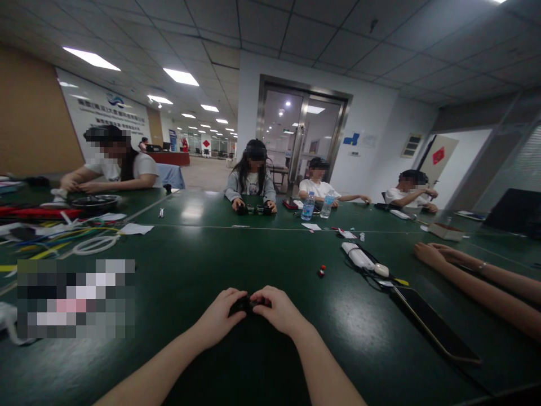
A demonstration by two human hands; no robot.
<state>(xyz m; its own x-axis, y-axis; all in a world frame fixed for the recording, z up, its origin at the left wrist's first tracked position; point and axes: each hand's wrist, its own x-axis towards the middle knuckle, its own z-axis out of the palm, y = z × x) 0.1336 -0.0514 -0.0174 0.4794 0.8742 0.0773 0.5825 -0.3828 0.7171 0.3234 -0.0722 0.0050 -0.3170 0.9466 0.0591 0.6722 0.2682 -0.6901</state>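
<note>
My left hand [220,317] and my right hand [278,309] meet low in the middle of the view over a dark green table [203,265]. Both are curled round a small black object [246,305] held between them; most of it is hidden by my fingers. A tiny red and black piece [322,271] lies on the table beyond my right hand.
A white power strip [362,259] with dark cables and a dark tablet [435,325] lie to the right. Another person's forearms [473,276] rest at the right edge. Coloured cables and a white coil [96,245] are at left. Several people sit along the far side with two water bottles [316,205].
</note>
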